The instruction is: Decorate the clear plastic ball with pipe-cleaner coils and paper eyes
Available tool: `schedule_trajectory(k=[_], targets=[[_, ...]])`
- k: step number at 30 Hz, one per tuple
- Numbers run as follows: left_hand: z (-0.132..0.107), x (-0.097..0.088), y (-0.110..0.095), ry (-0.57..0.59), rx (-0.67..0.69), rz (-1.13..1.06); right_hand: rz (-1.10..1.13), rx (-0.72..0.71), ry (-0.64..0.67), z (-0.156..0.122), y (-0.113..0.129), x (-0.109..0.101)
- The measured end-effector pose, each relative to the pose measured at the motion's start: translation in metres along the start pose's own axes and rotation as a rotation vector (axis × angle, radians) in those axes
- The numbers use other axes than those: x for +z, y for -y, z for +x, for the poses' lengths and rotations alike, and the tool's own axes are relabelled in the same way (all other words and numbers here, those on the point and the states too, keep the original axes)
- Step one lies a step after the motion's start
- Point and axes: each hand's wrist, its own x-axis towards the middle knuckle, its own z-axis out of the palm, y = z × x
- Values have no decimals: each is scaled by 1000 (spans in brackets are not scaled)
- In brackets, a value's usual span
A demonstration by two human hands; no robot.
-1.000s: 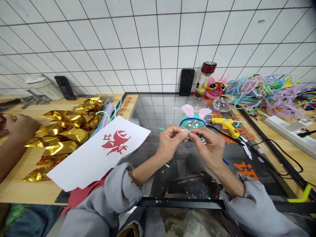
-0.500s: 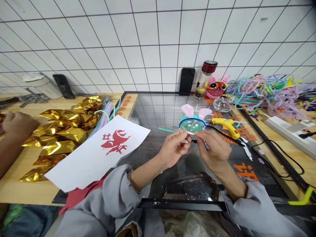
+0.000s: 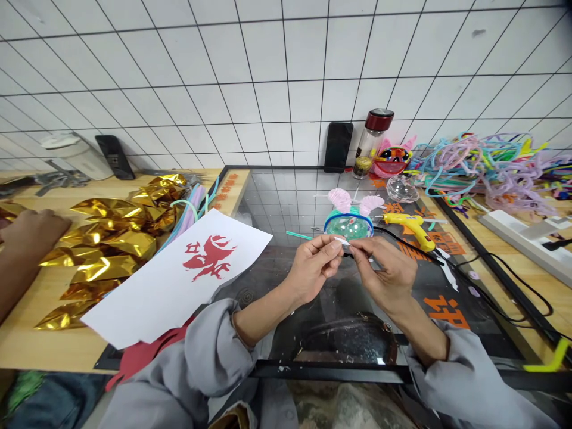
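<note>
A small white strip (image 3: pixel 342 241) spans the gap between my two hands, its material too small to tell. My left hand (image 3: pixel 314 269) pinches its left end between thumb and forefinger. Fingertips of my right hand (image 3: pixel 385 271) are closed on the other end. Just beyond my fingers stands a clear dome-shaped craft piece (image 3: pixel 348 225) with a blue fuzzy rim, green behind it and two pink ears (image 3: pixel 340 200) on top. A thin green stick (image 3: pixel 298 235) lies left of it, partly behind my left hand.
A yellow hot glue gun (image 3: pixel 409 226) with a black cord lies right. Behind are a glass bottle (image 3: pixel 364 155), a pink craft face (image 3: pixel 391 161) and tangled pipe cleaners (image 3: pixel 482 161). Left are printed paper (image 3: pixel 165 298), gold foil pieces (image 3: pixel 111 244) and another person's hand (image 3: pixel 33 232).
The white strip has turned and now slants down to the right between my fingertips. My right hand has shifted slightly; the other person's hand has moved a little too.
</note>
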Motion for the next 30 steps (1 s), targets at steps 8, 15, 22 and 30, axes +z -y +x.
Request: schedule_trajectory(k=[8, 15, 22, 30], targets=[[0, 1, -1, -7, 6, 5, 101, 116, 17, -1, 1, -1], [-2, 0, -1, -52, 109, 158, 230, 175, 131, 0, 4, -1], [-2, -11, 6, -64, 272, 480, 346, 278, 206, 1, 6, -5], [-3, -10, 6, 44, 239, 381, 841, 727, 241, -2, -3, 0]])
